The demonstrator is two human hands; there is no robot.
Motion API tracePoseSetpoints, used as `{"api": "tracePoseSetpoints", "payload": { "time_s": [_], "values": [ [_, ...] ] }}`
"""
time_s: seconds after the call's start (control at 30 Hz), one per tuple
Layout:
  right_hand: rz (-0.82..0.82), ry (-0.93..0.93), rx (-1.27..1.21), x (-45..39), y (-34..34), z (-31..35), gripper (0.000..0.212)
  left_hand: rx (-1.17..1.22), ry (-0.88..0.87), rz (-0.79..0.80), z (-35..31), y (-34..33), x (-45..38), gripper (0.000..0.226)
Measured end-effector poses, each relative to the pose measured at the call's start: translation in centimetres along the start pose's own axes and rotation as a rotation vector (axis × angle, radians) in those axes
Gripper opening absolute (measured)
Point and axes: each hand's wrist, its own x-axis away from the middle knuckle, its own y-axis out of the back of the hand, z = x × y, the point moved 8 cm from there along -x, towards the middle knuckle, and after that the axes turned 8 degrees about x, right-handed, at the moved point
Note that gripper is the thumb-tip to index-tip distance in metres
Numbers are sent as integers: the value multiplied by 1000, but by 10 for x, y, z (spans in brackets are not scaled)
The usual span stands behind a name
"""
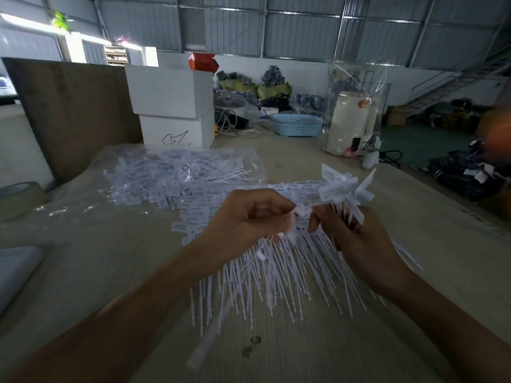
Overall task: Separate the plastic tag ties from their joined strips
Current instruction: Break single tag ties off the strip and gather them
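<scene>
A joined strip of white plastic tag ties (276,275) hangs between my hands above the table, its thin tails fanning down toward me. My left hand (249,217) grips the strip's left part, fingers curled round it. My right hand (356,239) holds a bunch of ties, whose flat label heads (343,186) stick up and to the right above the fingers. Rows of joined labels (199,211) lie on the table just behind my hands. Farther back, a clear plastic bag (177,175) holds many more ties.
Two stacked white boxes (174,106) and a brown board (72,111) stand at the back left. A roll of tape (19,197) sits at the left edge. A blue basket (297,124) and a bagged white appliance (351,120) are behind. The wooden table (304,349) reaches toward me.
</scene>
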Motion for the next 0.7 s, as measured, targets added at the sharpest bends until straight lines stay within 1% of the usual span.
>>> {"api": "tracePoseSetpoints", "payload": {
  "time_s": [0.13,0.2,0.3,0.33,0.4,0.43,0.5,0.53,0.6,0.7],
  "values": [
    [-26,-41,-23,-2,4,-4,38,-9,-14,-30,-5,0,0,24],
    [-35,-28,-4,-2,3,-3,37,4,3,-9,-3,2,-2,24],
    [-58,-25,11,-2,4,-6,41,41,33,53,-1,2,-2,21],
    [-107,-71,-24,-4,11,-12,40,39,42,93,-1,1,-1,19],
    [-255,-212,-160,-8,38,-32,38,-17,60,197,1,-4,3,18],
    [-326,-261,-212,-9,54,-40,39,-58,71,224,3,-5,5,19],
    [-406,-301,-279,-10,76,-49,42,-139,73,185,7,-4,4,21],
    [-400,-304,-297,-11,78,-51,44,-175,62,140,7,-2,2,22],
    [-324,-305,-287,-14,66,-51,45,-224,25,74,4,1,0,25],
    [-178,-254,-340,-13,38,-40,41,-229,-19,47,-1,4,-3,30]
  ]
}}
